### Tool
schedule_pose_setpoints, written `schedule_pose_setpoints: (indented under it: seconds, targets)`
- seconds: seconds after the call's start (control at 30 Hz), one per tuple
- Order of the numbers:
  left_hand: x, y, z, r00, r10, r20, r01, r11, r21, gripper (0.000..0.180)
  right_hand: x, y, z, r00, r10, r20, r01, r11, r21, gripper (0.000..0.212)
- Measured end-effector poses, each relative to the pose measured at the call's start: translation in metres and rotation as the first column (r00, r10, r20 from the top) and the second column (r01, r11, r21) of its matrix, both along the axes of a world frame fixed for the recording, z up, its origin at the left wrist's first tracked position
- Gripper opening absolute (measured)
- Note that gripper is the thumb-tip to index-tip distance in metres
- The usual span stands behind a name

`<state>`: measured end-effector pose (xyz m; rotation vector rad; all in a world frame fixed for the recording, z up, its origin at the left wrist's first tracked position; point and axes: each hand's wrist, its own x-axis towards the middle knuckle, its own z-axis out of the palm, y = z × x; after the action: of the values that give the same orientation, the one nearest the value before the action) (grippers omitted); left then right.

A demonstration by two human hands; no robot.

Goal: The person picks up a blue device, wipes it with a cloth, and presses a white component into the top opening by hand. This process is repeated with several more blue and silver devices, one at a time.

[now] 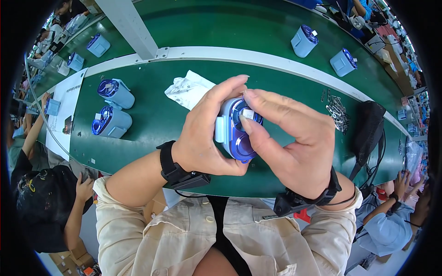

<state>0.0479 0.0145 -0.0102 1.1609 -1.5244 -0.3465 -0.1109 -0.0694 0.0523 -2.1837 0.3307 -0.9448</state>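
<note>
A light-blue plastic container with a glossy dark-blue lid [241, 143] is held above the green table, its top turned toward me. My left hand [199, 131] is closed round its left side, thumb near the lower end and fingers at the far end. On the round part of the lid sits a small white label [248, 113]. My right hand [297, 138] pinches at this label with thumb and forefinger, its other fingers curled against the container's far side. Two similar containers, an upper one [116, 93] and a lower one [112, 122], stand on the table to the left.
A crumpled white plastic bag [189, 89] lies beyond my left hand. Several small metal pieces [338, 114] are heaped at right, beside a black pouch [368, 131] with cables. Past a white metal rail [221, 54], more blue containers [304, 41] stand on green surface. People sit at both sides.
</note>
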Motion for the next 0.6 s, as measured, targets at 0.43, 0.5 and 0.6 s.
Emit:
schedule_pose_setpoints:
  seconds: [0.43, 0.5, 0.6]
  targets:
    - [0.001, 0.000, 0.000, 0.996, -0.027, -0.081, 0.025, 0.999, -0.032, 0.099, -0.002, -0.016, 0.015, 0.996, 0.092, 0.020, -0.092, 0.996, -0.017, 0.023]
    - [-0.001, 0.001, 0.001, 0.996, -0.019, -0.083, 0.015, 0.999, -0.048, 0.099, -0.004, -0.013, 0.017, 0.997, 0.080, 0.001, -0.080, 0.995, -0.057, 0.023]
    - [-0.001, 0.003, 0.005, 0.998, -0.026, -0.065, 0.023, 0.999, -0.044, 0.099, -0.006, -0.009, 0.020, 0.998, 0.049, -0.034, -0.053, 0.990, -0.127, 0.023]
